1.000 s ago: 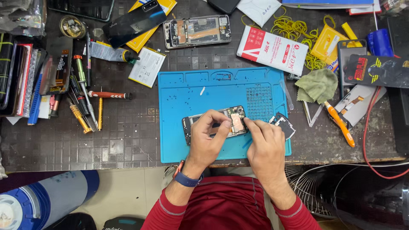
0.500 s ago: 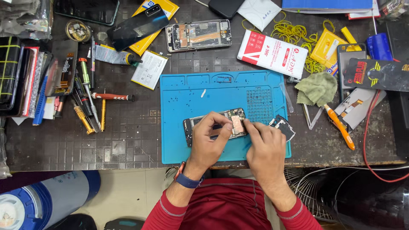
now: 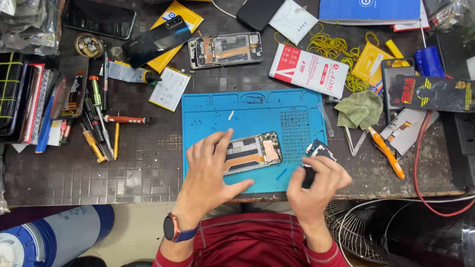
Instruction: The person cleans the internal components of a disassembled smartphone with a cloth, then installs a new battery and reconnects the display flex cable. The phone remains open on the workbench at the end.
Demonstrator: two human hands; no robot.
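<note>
Blue silicone repair mat (image 3: pixel 208 106) sits mid-worktop (image 3: pixel 148 163); an opened phone (image 3: pixel 252 152), back off and boards exposed, lies on its lower half. Left hand (image 3: pixel 210 170) rests spread over the phone's 9 o'clock end, fingers wide, pinning rather than gripping. Right hand (image 3: pixel 316 180), at the phone's 4 o'clock, has its fingers pinched narrow on a small dark part (image 3: pixel 319 151) at the mat's edge; what the part is, cannot tell. Judgement: keep the left palm flat so the chassis does not skate, and lift the part straight, clear of the exposed boards. Containers: a small round tin (image 3: pixel 89 45) at the mat's 10 o'clock holds tiny bits, too small to name. Mat's top compartments hold a few specks only.
</note>
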